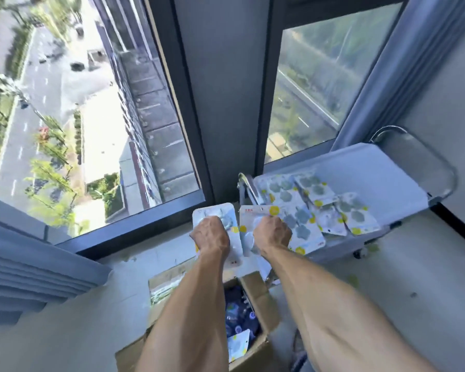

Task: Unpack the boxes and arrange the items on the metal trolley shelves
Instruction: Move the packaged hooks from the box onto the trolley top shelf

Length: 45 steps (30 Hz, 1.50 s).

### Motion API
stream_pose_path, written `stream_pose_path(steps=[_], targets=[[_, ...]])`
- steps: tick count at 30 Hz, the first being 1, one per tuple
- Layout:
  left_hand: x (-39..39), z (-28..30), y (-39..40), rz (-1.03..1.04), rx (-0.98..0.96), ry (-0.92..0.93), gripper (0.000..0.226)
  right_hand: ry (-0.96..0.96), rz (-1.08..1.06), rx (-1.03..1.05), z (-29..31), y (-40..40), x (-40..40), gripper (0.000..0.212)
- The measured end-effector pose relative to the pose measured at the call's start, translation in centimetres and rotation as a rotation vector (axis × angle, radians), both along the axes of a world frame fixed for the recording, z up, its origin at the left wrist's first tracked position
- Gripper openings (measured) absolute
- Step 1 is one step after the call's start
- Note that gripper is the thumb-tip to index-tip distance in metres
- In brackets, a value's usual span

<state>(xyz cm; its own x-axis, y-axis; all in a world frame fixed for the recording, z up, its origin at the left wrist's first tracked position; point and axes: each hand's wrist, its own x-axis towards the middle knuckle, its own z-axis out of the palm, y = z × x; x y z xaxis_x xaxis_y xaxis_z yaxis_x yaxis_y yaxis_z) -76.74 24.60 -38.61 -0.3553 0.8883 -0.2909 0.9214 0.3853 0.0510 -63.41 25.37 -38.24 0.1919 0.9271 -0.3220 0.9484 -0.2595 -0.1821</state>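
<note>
At centre frame the left hand point(211, 236) is closed around a white blister packet point(217, 214), and the right hand point(272, 233) is closed around a second packet point(255, 214) just beside it. Both packets stand with their long axis running up and down the frame, top edges pointing toward the window point(317, 84); the right one carries a yellow dot near its upper corner. To the right of the hands, the metal trolley point(381, 167) has its top shelf stretching toward the upper right, its curved handle at the far end. Several more packets point(301, 200) lie flat on the near end of that shelf, overlapping, their long axes fanned at slightly differing angles. Below the forearms, at lower centre, an open cardboard box point(255, 288) sits on the floor with another packet and dark items inside.
</note>
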Motion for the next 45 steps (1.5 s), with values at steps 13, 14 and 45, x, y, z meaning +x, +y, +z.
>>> stream_pose_path(steps=[13, 14, 45], targets=[[31.7, -2.2, 13.3, -0.164, -0.081, -0.069, 0.035, -0.069, -0.080, -0.049, -3.2, 14.7, 31.8, 0.024], [34.2, -2.9, 14.6, -0.158, -0.104, -0.086, 0.033, -0.088, -0.064, -0.075, -4.0, 15.9, 34.5, 0.025], [51.6, -14.8, 22.2, -0.007, -0.260, -0.104, 0.018, -0.142, 0.056, -0.240, -16.9, 25.6, 50.3, 0.027]])
